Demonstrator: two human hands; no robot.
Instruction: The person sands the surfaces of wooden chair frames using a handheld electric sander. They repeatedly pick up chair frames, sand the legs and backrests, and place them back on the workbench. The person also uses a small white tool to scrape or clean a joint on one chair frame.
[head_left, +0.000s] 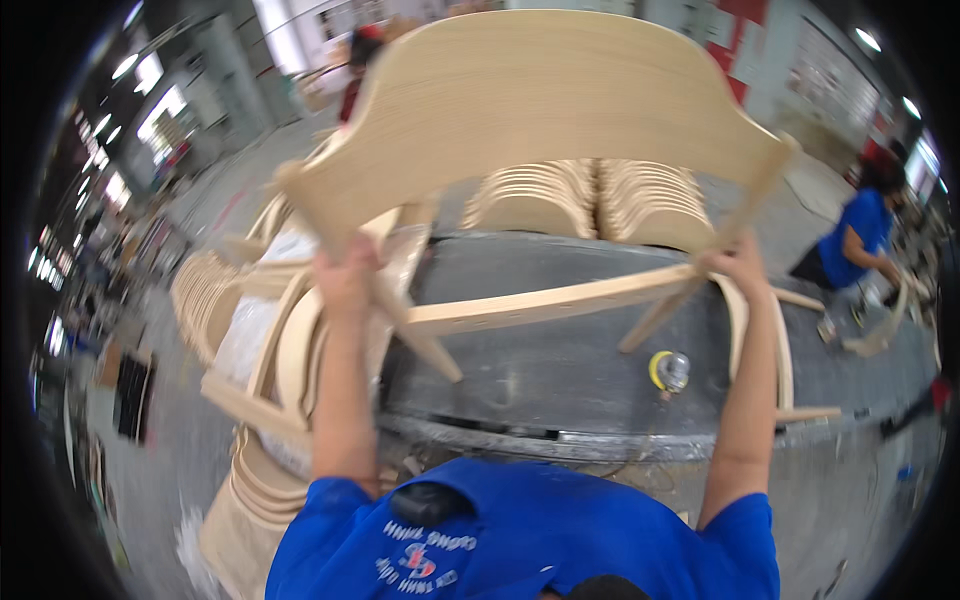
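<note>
Between my two hands is a pale wooden chair frame, held up over a dark worktable. Its broad curved backrest is at the far side, a crossbar with small holes runs nearer me, and two tapered legs point down toward the tabletop. My left hand is wrapped round the left post, and my right hand grips the right one near the crossbar's end. Whether the legs touch the table, I cannot tell. Below the crossbar on the right lies a small round yellow-and-clear object.
Stacked curved wooden panels stand at the table's far edge. More curved wooden parts and a panel stack crowd my left. At right, a person in a blue shirt handles wood pieces. Another person is behind the backrest.
</note>
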